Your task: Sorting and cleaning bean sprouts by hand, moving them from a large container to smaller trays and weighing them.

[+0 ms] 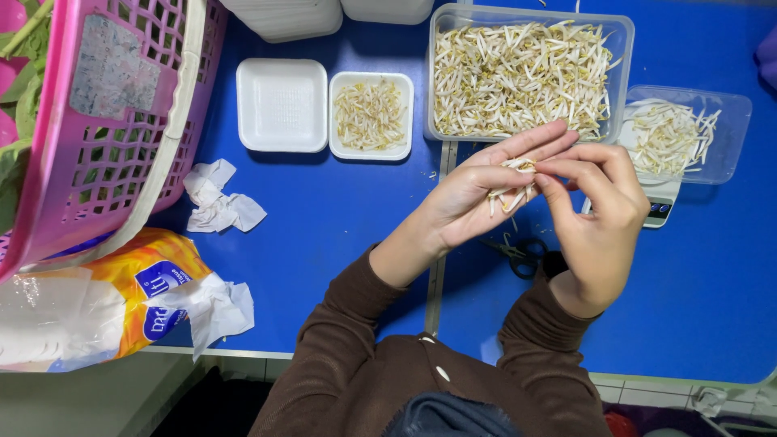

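Both hands are working close together above the blue table (340, 235), just in front of the big clear plastic box of bean sprouts (522, 77). Her left hand (477, 198) is lying half open, palm up, and it is cupping a small bunch of pale bean sprouts (511, 188) across the fingers. Her right hand (603, 214) is curling over from the other side, with thumb and forefinger closing on the top end of that bunch, so it is pinching one or two sprouts.

As I judge it, the sorting is only partly done. The small white foam tray (371, 115) is carrying a thin layer of sprouts, and the empty white foam tray (282, 105) beside it is not yet filled. The clear plastic tub (688, 133) on the small kitchen scale (660, 206) is holding a modest heap, while the big box is looking almost full, so much is left. Black-handled scissors (526, 255) are lying on the table under the hands, untouched. Crumpled white tissue (217, 198) is lying well apart to the left, near the pink plastic basket (113, 129).
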